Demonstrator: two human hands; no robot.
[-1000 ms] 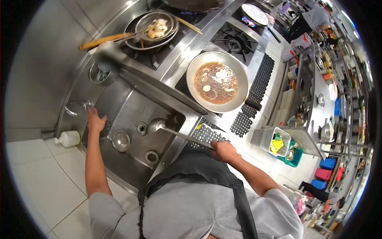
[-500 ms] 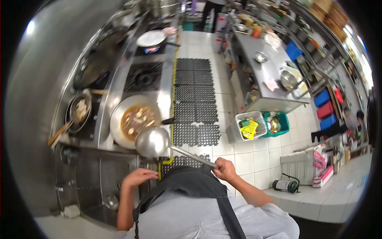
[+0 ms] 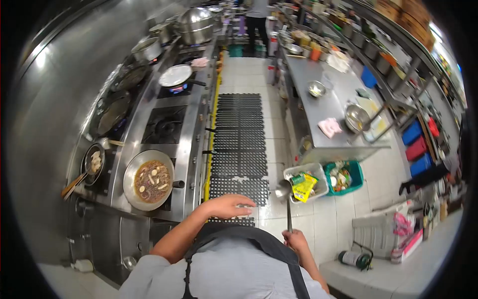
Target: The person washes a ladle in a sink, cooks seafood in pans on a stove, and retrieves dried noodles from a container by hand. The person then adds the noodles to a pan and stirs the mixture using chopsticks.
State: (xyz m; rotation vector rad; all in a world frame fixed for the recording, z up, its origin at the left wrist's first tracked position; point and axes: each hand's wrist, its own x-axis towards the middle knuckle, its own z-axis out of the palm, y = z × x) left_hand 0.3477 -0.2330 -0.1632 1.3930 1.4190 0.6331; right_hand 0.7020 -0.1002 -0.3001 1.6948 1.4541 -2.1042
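Observation:
A metal ladle (image 3: 289,212) is in my right hand (image 3: 297,241), its bowl held out beside the white bin. My left hand (image 3: 229,206) reaches across in front of my apron with fingers stretched, holding nothing. To the left, a wide pan (image 3: 130,175) of brown sauce with pale pieces (image 3: 153,180) sits on the stove, its dark handle pointing toward the aisle. Behind it on the left stands a smaller pan (image 3: 85,162) with pale food and a wooden-handled utensil (image 3: 74,185).
A white bin (image 3: 322,174) with yellow packaging and a teal bin (image 3: 357,169) stand by the steel counter (image 3: 318,127). A pan with a white lid (image 3: 175,75) sits over a blue flame. Black mats (image 3: 239,129) line the aisle. A person (image 3: 257,22) stands at the far end.
My right hand has swung the ladle from over the pan's edge to the right, near the white bin. My left hand has moved up and right.

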